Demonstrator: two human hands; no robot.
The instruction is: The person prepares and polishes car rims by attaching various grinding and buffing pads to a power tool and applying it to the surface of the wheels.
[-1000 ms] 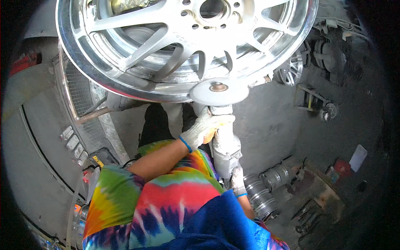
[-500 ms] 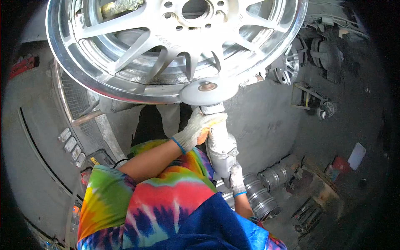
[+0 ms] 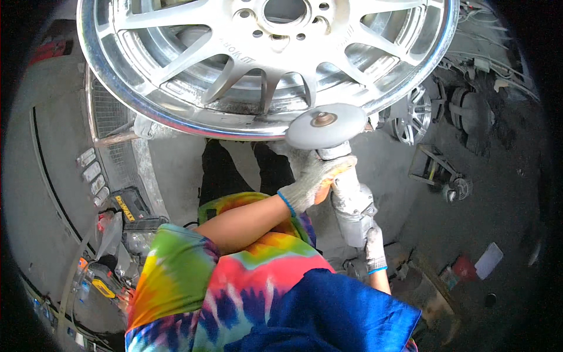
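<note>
A silver multi-spoke car wheel [image 3: 237, 67] fills the top of the view, its polished lip curving toward me. In front of the lip's lower right edge is the flat grey disc [image 3: 346, 126] of an angle grinder [image 3: 352, 214]. Whether the disc touches the metal I cannot tell. My left hand [image 3: 311, 185], in a pale knit glove with a blue cuff, is wrapped round the grinder just below its head. At the lower end of the tool my right hand [image 3: 375, 249], gloved alike, grips the rear, with its fingers partly hidden.
Another alloy wheel [image 3: 413, 117] stands at the right, near a small metal stand [image 3: 431, 164]. On the left are a wire mesh frame [image 3: 111, 111], a black toolbox [image 3: 129, 205] and a yellow-and-black tool [image 3: 102, 287]. A red container [image 3: 464, 268] lies at the far right.
The grinder and both hands have shifted right along the wheel's lip, and the view has moved too. Both hands keep their hold on the tool.
</note>
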